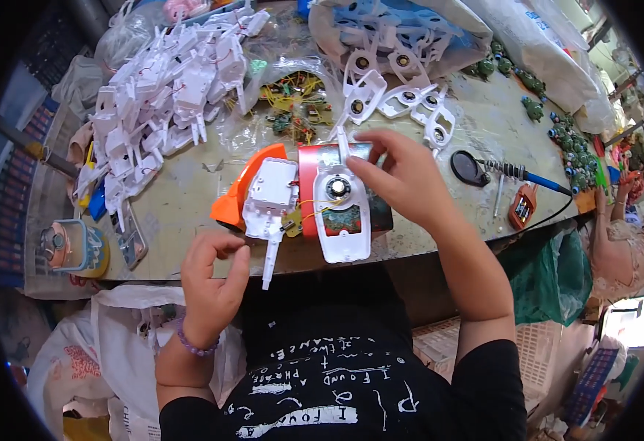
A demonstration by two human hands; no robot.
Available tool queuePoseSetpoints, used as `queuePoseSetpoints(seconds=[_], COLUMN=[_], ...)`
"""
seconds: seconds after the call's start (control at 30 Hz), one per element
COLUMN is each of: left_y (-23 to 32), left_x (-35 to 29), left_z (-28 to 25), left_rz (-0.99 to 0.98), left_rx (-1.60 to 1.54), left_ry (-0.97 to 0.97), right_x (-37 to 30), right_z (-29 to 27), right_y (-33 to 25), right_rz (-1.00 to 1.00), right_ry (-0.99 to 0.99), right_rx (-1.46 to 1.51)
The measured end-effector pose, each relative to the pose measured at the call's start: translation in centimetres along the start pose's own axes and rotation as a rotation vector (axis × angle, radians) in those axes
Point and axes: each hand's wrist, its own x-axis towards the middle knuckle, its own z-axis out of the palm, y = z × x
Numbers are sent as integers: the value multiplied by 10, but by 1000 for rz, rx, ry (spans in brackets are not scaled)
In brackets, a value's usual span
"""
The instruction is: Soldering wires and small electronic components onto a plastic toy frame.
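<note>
My right hand (403, 173) pinches the slim handle of a white plastic shell half (348, 246) between thumb and forefinger. A round speaker (337, 188) sits in this shell, which lies over a red box-like block (309, 176). Thin yellow wires run from the speaker to a small circuit board (290, 223). Beside it lies a second white shell half (274, 184), with a boxy back and its handle toward me. My left hand (215, 283) is just left of that handle, fingers loosely curled and apart, holding nothing. An orange curved plastic piece (247, 187) touches the second shell's far left side.
White shells with red wires (167, 95) heap at the far left. Wired circuit boards (300, 99) lie at the back, near speaker-fitted shells (417, 99). At right are a soldering iron (546, 181), a round dark dish (469, 167) and green figures (575, 158). A jug (79, 248) stands left.
</note>
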Motion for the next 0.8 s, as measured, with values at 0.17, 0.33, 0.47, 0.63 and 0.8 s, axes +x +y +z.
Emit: queuePoseSetpoints(seconds=[0.17, 0.33, 0.47, 0.63, 0.8], left_y=[-22, -3, -7, 16, -34], left_x=[-26, -13, -16, 6, -18], left_z=[16, 33, 23, 36, 32], left_rz=[-617, -784, -773, -1028, -873], left_rx=[-712, -946, -962, -1240, -1464], left_ry=[-338, -480, -470, -89, -542], right_x=[46, 82, 53, -27, -48], right_z=[24, 26, 46, 70, 68], right_y=[-4, -41, -108, -71, -48], right_rz=[73, -60, -778, -1198, -1078], right_ry=[-134, -228, -52, -149, -160], right_rx=[-38, -2, -96, -486, -519])
